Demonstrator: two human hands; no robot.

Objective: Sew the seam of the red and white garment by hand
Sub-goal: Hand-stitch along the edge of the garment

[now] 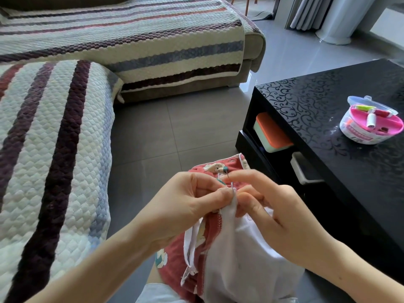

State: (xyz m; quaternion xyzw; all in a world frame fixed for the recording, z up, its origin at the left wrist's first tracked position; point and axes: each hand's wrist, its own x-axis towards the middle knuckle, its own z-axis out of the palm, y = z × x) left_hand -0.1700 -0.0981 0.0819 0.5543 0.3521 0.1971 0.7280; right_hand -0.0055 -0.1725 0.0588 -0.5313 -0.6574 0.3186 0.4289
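Head view: the red and white garment [229, 248] lies on the person's lap, down and to the left of the black tabletop [328, 106]. The left hand [185, 202] pinches a fold at its top edge. The right hand [282, 217] pinches the same fold from the other side, with 1 finger sticking out. A thin needle [232, 186] (tiny, hard to see) seems to poke up there. I think the sewing is under way. No new stitches show, so much may be left.

The garment [229, 248] is red with cartoon prints and plain white inside. The quilted sofa cover [54, 160] is cream, striped dark purple, blue-grey and red. The table [317, 106] is glossy black with scrolling vines. The sewing box [369, 125] is clear with a pink tray. The floor [175, 127] is grey tile.
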